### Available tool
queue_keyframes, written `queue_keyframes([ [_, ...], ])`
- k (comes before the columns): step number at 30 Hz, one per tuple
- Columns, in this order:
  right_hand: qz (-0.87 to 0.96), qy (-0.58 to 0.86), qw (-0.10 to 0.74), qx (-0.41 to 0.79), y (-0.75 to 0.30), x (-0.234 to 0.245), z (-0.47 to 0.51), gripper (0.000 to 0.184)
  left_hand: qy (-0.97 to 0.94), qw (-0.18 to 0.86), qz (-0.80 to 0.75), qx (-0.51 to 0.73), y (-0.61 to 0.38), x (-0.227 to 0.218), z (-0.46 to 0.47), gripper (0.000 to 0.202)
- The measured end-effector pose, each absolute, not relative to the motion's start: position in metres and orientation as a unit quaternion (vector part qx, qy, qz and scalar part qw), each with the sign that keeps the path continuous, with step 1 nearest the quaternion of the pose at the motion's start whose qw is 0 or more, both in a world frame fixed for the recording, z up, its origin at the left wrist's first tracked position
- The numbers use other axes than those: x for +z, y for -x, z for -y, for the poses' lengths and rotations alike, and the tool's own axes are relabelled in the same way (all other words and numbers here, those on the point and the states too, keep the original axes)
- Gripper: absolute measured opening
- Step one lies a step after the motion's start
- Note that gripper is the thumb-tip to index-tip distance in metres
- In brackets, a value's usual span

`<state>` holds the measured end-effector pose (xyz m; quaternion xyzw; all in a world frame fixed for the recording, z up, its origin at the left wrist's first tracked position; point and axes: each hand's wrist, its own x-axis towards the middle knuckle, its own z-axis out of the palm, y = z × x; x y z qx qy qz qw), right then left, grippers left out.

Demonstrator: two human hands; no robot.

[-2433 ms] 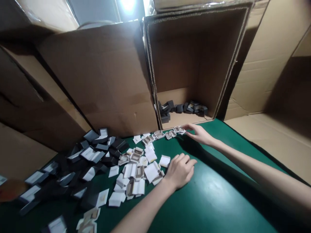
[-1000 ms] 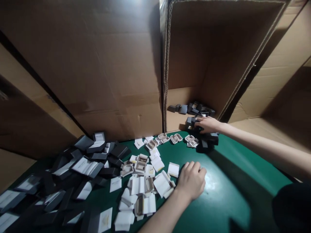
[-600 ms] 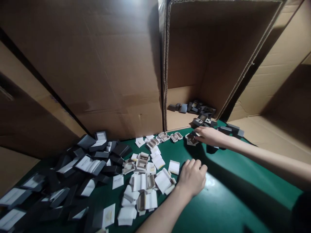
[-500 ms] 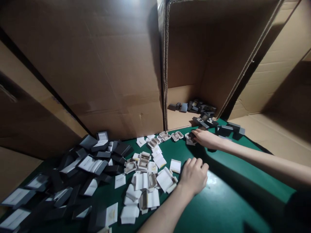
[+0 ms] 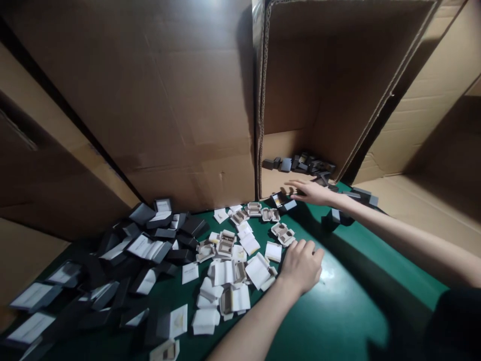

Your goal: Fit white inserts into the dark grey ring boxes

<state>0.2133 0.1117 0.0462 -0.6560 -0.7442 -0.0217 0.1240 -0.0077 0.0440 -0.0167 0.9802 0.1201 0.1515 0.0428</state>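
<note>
My right hand (image 5: 310, 191) reaches across to the front edge of the open carton, its fingers spread. Just below those fingertips sits a small dark box (image 5: 288, 205), opened up; whether they touch is unclear. My left hand (image 5: 302, 265) is closed with curled fingers on the green table, its fingertips hidden from above. Against its knuckle side lies a white-and-grey tray insert (image 5: 282, 233) with hollows in it. Beside that is a flat white card piece (image 5: 273, 251).
Many white inserts (image 5: 224, 273) are spread left of my hands, with a heap of black boxes (image 5: 150, 248) beyond. Dark boxes (image 5: 287, 164) lie inside the open cardboard carton (image 5: 289, 115). More dark boxes (image 5: 334, 217) sit under my right forearm.
My right hand has moved up and left, its fingers now spread. The tray insert now lies near my left hand. A small dark box now shows at the carton's edge. My left hand has barely moved.
</note>
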Motion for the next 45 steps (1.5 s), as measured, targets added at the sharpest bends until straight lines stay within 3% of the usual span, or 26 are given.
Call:
queue_keyframes([
  [5,0.766,0.602,0.213,0.070,-0.179,0.014,-0.097,0.042,-0.982,0.045,-0.109,0.147,0.009,-0.014,-0.044,0.009],
  [13,0.554,0.635,0.509,0.175,-0.162,-0.028,-0.025,0.035,-0.989,0.037,-0.079,0.118,0.013,-0.005,-0.044,0.015],
  [16,0.517,0.601,0.567,0.225,-0.169,-0.032,-0.012,0.035,-0.989,0.036,-0.074,0.124,0.015,-0.003,-0.042,0.018],
  [21,0.488,0.561,0.607,0.279,-0.174,-0.030,-0.010,0.041,-0.969,0.061,-0.129,0.204,0.017,-0.001,-0.043,0.021],
  [26,0.451,0.540,0.661,0.260,-0.184,-0.030,-0.010,0.037,-0.862,0.063,-0.366,0.344,0.020,0.003,-0.050,0.022],
  [30,0.463,0.525,0.655,0.284,-0.191,-0.033,-0.013,0.027,-0.854,0.012,-0.424,0.301,0.018,0.003,-0.050,0.013],
  [38,0.486,0.447,0.669,0.342,-0.189,-0.033,-0.016,0.032,-0.891,-0.037,-0.384,0.238,0.011,0.000,-0.051,0.032],
  [42,0.505,0.455,0.627,0.381,-0.191,-0.032,-0.013,0.019,-0.898,-0.037,-0.370,0.235,0.010,-0.001,-0.051,0.036],
  [45,0.539,0.457,0.587,0.395,-0.189,-0.029,-0.009,0.021,-0.900,-0.038,-0.364,0.238,0.010,-0.001,-0.051,0.037],
])
